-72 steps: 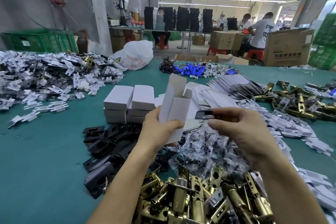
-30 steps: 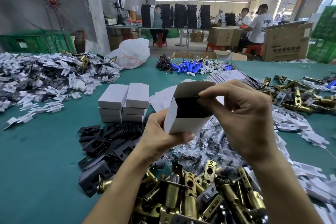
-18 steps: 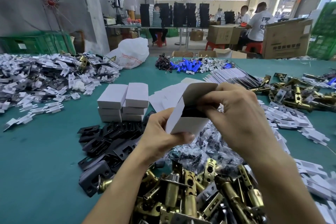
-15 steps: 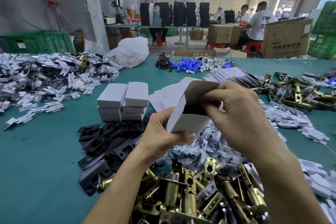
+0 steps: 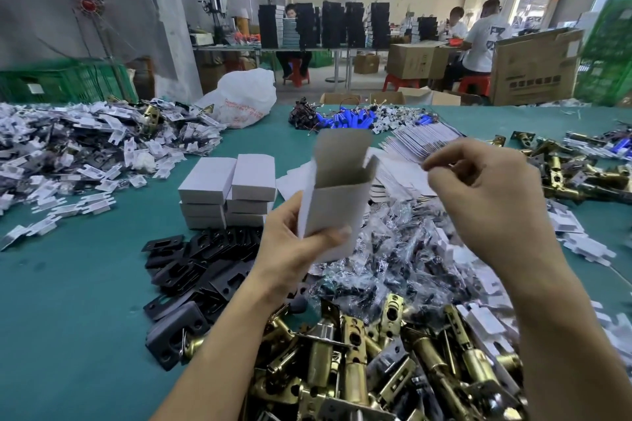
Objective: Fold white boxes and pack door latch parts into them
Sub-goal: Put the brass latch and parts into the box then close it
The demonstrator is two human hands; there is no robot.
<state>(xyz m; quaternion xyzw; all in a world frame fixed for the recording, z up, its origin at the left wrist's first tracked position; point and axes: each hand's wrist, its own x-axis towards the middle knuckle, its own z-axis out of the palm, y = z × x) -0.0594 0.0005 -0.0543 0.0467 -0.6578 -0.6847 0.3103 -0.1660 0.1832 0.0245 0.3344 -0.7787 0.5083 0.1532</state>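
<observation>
My left hand grips an upright white box, its top flaps standing open. Its inside is hidden from here. My right hand hovers to the right of the box, apart from it, fingers loosely curled with nothing visible in them. Brass latch bodies lie heaped at the near edge. Black strike plates are piled to the left, and small bagged parts lie under my hands. Closed white boxes are stacked behind the plates.
Flat unfolded box blanks fan out behind my right hand. White cardboard inserts cover the far left of the green table. More brass latches lie far right. A white plastic bag sits at the back; people work at far benches.
My right hand has drawn out of the box mouth and moved right. The box has tipped upright in my left hand, and its top flap now stands up.
</observation>
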